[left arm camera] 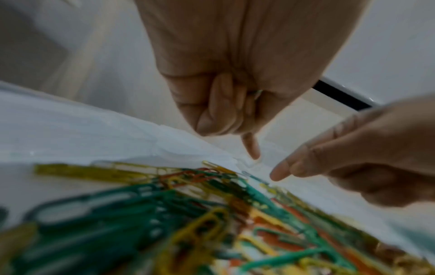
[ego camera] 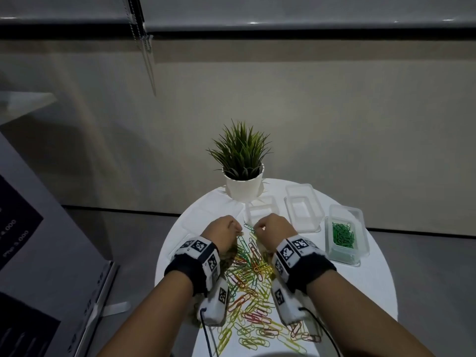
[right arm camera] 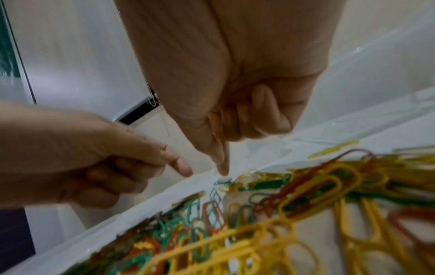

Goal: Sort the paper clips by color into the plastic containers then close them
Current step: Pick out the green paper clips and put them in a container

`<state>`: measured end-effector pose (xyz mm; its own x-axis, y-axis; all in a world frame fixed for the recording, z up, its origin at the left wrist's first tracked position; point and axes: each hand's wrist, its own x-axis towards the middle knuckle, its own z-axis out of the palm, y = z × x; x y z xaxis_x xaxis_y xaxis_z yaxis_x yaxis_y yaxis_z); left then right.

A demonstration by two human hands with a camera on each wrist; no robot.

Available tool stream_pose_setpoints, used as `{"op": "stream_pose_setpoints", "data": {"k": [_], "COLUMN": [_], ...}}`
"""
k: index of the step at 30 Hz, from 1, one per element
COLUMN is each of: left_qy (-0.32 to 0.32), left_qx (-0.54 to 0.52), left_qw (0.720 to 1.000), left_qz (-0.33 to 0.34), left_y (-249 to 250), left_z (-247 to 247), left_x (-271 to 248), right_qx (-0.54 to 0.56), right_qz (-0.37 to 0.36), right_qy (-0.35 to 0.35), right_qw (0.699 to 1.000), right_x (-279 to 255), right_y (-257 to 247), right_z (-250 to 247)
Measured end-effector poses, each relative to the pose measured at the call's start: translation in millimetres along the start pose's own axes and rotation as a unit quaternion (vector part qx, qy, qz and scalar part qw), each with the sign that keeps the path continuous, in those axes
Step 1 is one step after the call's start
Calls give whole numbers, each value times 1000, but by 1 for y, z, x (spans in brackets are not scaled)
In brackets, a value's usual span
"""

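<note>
A pile of yellow, green and red paper clips [ego camera: 253, 276] covers the middle of the round white table [ego camera: 360, 284]. Both hands hover at its far end. My left hand [ego camera: 238, 231] [left arm camera: 252, 148] is curled, with the forefinger pointing down; a bit of green shows inside the fist [left arm camera: 257, 92]. On my right hand [ego camera: 257, 228] [right arm camera: 221, 167] the thumb and forefinger are pressed together on the end of a single green clip [ego camera: 248, 227] [right arm camera: 222, 181]. A clear container [ego camera: 360, 228] to the right holds green clips [ego camera: 343, 234]. Two empty clear containers [ego camera: 304, 210] [ego camera: 260, 210] stand beyond.
A potted plant in a white pot [ego camera: 243, 186] stands at the table's far edge, just behind the empty containers. Flat clear lids [ego camera: 206, 215] lie at the table's far left. Cables [ego camera: 206, 336] run from the wrist cameras over the near pile.
</note>
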<state>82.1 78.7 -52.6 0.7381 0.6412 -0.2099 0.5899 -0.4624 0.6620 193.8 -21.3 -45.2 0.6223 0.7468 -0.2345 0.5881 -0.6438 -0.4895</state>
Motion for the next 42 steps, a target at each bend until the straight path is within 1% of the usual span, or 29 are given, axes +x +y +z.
{"op": "stream_pose_setpoints", "data": {"k": [2, 5, 7, 9, 13, 14, 16, 18, 21, 22, 23, 24, 25, 26, 27, 28, 29, 30, 31, 32, 33, 34, 35, 36, 37, 38, 39, 42], "left_qy": [0, -31, -48, -54, -25, -14, 6, 7, -15, -23, -30, -38, -43, -48, -55, -68, -81, -88, -93, -98, -98, -96, -94, -93, -93, -88, -79, -43], "left_qx": [73, 199, 264, 294, 258, 244, 214, 189, 168, 165, 165, 167, 168, 160, 137, 96, 32, -55, -164, -279, -360, -398, -400, -376, -336, -298, -275, -270], "left_qw": [997, 974, 957, 949, 964, 969, 977, 982, 986, 986, 986, 985, 985, 986, 989, 993, 996, 994, 981, 953, 924, 908, 908, 920, 936, 950, 958, 961], "left_qz": [38, 100, 110, 101, 64, 50, 22, -1, -14, -17, -17, -19, -18, -17, -17, -15, -17, -24, -43, -70, -85, -85, -78, -66, -50, -35, -26, -27], "left_y": [2, 4, 6, 8, 7, 8, 9, 8, 7, 8, 9, 10, 11, 11, 12, 13, 14, 15, 17, 19, 21, 21, 20, 19, 17, 15, 12, 8], "left_z": [1, 7, 11, 14, 17, 16, 13, 12, 12, 13, 13, 13, 14, 13, 12, 10, 8, 5, 2, -1, -4, -5, -6, -6, -6, -6, -5, -5], "left_x": [1, 7, 12, 14, 15, 14, 15, 17, 18, 18, 18, 16, 15, 13, 10, 6, 2, -4, -10, -16, -22, -27, -29, -31, -32, -33, -32, -33], "right_qx": [-20, -55, -69, -78, -116, -117, -96, -23, 123, 210, 345, 498, 601, 653, 680, 690, 697, 696, 688, 658, 594, 491, 365, 240, 145, 83, 39, -43], "right_qz": [19, 36, 38, 41, 41, 46, 46, 61, 50, 48, 69, 100, 122, 130, 132, 123, 117, 117, 118, 120, 117, 103, 84, 57, 32, 18, 12, 27], "right_qy": [-1, 34, 47, 33, -45, -62, -75, -76, -75, -80, -85, -88, -82, -79, -77, -82, -85, -81, -77, -68, -57, -46, -32, -11, 4, 7, 2, -31], "right_qw": [1000, 997, 996, 996, 991, 990, 991, 995, 988, 973, 932, 857, 785, 742, 717, 708, 703, 704, 712, 741, 794, 864, 927, 969, 989, 996, 999, 998], "right_x": [8, 14, 13, 10, 7, 6, 3, -6, -27, -33, -39, -44, -46, -49, -52, -53, -55, -55, -55, -52, -51, -50, -48, -47, -45, -44, -42, -33], "right_y": [-3, 1, 7, 12, 18, 17, 17, 20, 28, 31, 34, 37, 43, 47, 49, 51, 53, 54, 55, 57, 58, 58, 59, 59, 58, 56, 54, 50], "right_z": [12, 19, 18, 13, -1, -2, -4, -12, -32, -36, -39, -40, -39, -39, -39, -38, -38, -37, -37, -36, -35, -34, -32, -29, -27, -25, -23, -16]}}
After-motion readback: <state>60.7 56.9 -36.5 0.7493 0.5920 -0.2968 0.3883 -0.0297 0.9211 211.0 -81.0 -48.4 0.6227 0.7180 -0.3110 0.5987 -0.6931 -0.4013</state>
